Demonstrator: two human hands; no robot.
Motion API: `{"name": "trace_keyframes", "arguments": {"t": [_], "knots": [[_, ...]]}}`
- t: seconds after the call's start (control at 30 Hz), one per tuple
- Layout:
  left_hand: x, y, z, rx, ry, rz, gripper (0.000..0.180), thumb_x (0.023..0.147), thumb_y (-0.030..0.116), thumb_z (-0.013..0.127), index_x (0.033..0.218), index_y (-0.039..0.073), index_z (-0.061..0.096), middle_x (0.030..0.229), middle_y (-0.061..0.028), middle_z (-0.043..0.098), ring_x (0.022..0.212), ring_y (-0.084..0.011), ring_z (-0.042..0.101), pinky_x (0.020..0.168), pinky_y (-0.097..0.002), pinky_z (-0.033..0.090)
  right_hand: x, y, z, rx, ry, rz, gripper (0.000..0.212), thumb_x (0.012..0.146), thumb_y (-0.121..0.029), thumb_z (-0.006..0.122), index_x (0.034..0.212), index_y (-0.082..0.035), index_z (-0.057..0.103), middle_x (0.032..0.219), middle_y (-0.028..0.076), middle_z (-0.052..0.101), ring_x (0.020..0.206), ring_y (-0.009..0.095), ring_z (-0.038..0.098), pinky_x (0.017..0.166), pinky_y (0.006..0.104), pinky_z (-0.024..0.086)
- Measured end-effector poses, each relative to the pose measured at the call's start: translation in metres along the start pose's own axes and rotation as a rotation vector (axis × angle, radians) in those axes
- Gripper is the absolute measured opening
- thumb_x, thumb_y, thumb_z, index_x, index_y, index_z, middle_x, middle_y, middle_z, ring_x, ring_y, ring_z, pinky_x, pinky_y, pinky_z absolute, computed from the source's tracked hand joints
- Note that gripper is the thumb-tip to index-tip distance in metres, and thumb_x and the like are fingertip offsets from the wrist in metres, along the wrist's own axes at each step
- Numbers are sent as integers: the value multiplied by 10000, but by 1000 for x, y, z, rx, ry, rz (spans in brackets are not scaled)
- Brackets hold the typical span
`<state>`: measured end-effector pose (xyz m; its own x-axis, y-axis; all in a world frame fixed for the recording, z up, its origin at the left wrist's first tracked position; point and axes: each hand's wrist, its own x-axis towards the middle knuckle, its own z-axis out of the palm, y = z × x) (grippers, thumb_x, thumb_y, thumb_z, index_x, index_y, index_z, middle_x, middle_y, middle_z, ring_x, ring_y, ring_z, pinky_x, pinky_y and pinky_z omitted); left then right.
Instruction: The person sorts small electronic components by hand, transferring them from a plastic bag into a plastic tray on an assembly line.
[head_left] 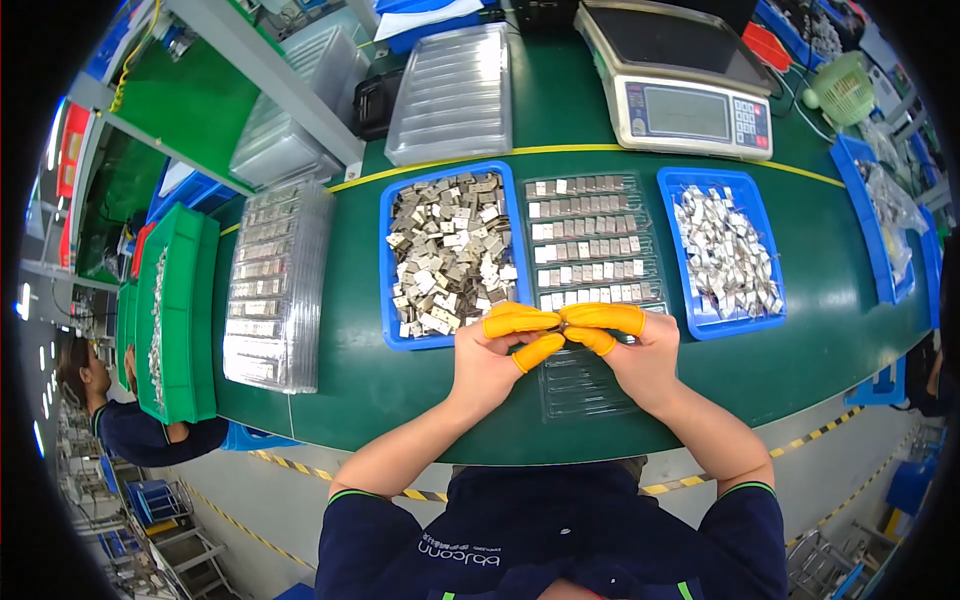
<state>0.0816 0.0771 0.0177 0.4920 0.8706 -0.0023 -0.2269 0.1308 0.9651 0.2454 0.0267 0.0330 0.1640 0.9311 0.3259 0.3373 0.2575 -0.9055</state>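
Note:
My left hand [490, 360] and my right hand [640, 350] meet over the near edge of a clear slotted tray [590, 235] half filled with rows of small metal parts. Orange finger cots cover the thumbs and forefingers. Both pinch one small metal part [560, 322] between their tips. Left of the clear tray stands a blue tray [385, 260] heaped with loose grey metal parts. To its right a second blue tray [770, 255] holds shinier silver parts.
A stack of filled clear trays [275, 285] lies to the left, another stack of clear trays [455, 90] at the back. A weighing scale [690, 85] stands behind. Green bins [180, 310] sit far left, where another person [110, 410] works. Blue trays [880, 220] line the right edge.

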Motion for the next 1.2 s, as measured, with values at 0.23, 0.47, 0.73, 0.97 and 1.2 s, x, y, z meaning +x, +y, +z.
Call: {"name": "trace_keyframes", "arguments": {"t": [0.23, 0.47, 0.73, 0.97, 1.2], "knots": [[-1, 1, -4, -123, 52, -176, 232, 743, -36, 637, 959, -62, 558, 920, -114, 612, 837, -155, 608, 779, -263, 499, -2, 0, 5, 100, 20, 85, 175, 761, 8, 605, 934, 19, 630, 904, 111, 648, 835, 167, 625, 762, 255, 485], [-1, -3, -1, -190, 15, -145, 212, 760, -14, 628, 950, -55, 545, 894, -121, 614, 805, -171, 616, 729, -274, 513, 0, -3, 2, 136, 68, 178, 208, 711, -28, 673, 915, 3, 647, 836, 83, 659, 721, 121, 620, 684, 234, 487], [6, 3, -3, -124, 83, -146, 196, 792, 21, 599, 964, -47, 533, 878, -155, 621, 760, -220, 637, 611, -257, 518, 8, 4, 0, 354, 108, 374, 179, 713, -40, 672, 890, -9, 662, 835, 57, 660, 723, 89, 605, 662, 211, 472], [4, 1, -3, -106, 38, -156, 199, 785, 3, 602, 966, -49, 537, 880, -151, 622, 773, -216, 636, 625, -255, 520, 4, 10, -4, 155, 11, 243, 206, 686, -8, 696, 887, 3, 652, 864, 55, 613, 787, 117, 581, 712, 223, 463], [1, -1, -4, 0, -14, -115, 195, 772, -28, 607, 958, -66, 562, 892, -136, 622, 788, -209, 633, 679, -264, 524, 9, 7, -17, 85, -41, 239, 192, 647, -35, 730, 833, -50, 685, 776, 34, 579, 651, 98, 536, 601, 206, 437]]}}
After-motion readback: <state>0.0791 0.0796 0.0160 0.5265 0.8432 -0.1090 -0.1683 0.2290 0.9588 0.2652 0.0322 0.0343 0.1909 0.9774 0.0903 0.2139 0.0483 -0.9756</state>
